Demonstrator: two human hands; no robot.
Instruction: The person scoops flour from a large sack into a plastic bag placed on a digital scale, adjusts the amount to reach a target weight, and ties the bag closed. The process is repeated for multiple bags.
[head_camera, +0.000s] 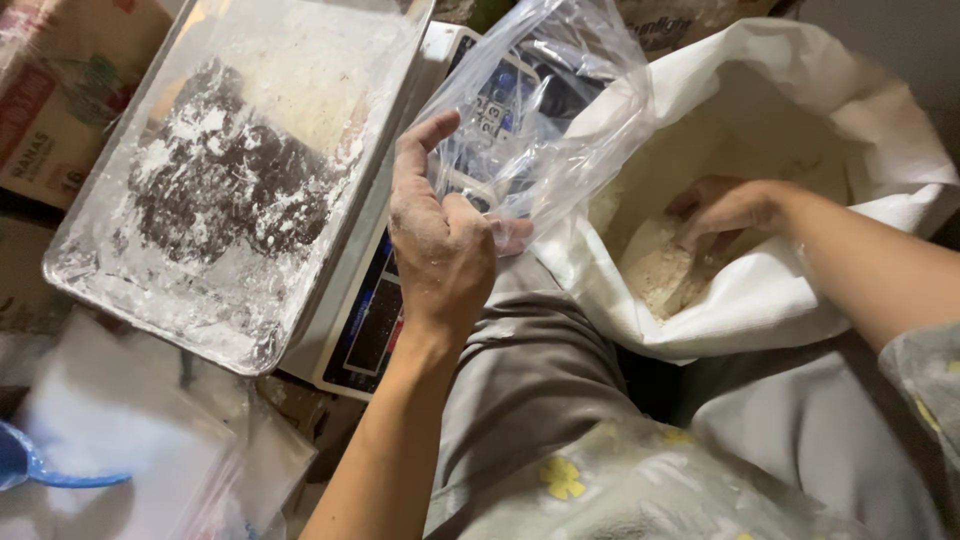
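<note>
Above your lap, your left hand (440, 240) pinches the rim of a clear plastic bag (540, 110), flimsy and slippery, so keep hold near its mouth. Your right hand (720, 215) reaches into the white sack (790, 290), fingers curled over loose pale flour (665, 275).

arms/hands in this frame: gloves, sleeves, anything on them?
No gloves: both hands are bare. The left hand is dusted with pale powder over the knuckles and fingers; its forearm is bare, no sleeve, watch or ring visible. The right hand also looks bare, its forearm uncovered up to a loose grey sleeve with small yellow flower print near the elbow.
</note>
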